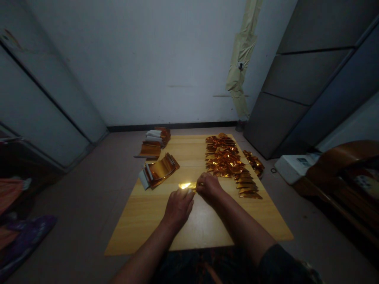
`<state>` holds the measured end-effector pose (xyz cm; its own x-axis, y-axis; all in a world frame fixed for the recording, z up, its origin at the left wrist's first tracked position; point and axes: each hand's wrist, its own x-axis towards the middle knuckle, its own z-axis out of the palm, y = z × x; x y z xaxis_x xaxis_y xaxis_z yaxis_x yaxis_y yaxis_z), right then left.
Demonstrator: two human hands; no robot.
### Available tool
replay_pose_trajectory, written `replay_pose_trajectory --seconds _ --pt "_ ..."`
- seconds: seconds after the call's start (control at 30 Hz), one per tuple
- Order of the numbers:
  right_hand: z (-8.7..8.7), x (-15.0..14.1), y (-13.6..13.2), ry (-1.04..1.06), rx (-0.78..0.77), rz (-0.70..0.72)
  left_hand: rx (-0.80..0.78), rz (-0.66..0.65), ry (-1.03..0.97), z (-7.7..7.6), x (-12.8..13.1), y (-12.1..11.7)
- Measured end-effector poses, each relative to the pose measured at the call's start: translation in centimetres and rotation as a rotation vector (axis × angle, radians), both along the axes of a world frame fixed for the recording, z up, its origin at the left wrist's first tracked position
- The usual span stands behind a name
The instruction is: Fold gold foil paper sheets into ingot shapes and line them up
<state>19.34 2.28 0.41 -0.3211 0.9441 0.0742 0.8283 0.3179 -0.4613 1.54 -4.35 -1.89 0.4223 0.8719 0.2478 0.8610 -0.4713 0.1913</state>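
Note:
A small sheet of shiny gold foil paper (185,185) lies near the middle of the wooden table, between my hands. My left hand (178,207) rests over its near edge with the fingers bent and pressed onto it. At the foil's right end, my right hand (210,186) has its fingers closed in a pinch on the paper. Part of the sheet is hidden under the fingers. Left of them lies a curled stack of gold foil paper (160,171). To the right, folded gold foil pieces (222,156) lie overlapping in rows, with a shorter row (246,183) nearest my right forearm.
More curled foil sheets (151,150) sit at the wooden table's (142,225) far left corner. Beyond its right edge is another pile of folded foil (254,163). A white box (293,169) and a wooden piece of furniture (334,173) stand at the right. A wall closes the far side.

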Motion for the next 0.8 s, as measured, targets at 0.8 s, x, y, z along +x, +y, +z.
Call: replay_pose_trajectory --seconds 0.8 --pt "0.02 -0.38 -0.25 0.06 -0.046 -0.085 -0.045 0.06 0.033 0.89 0.54 -0.37"
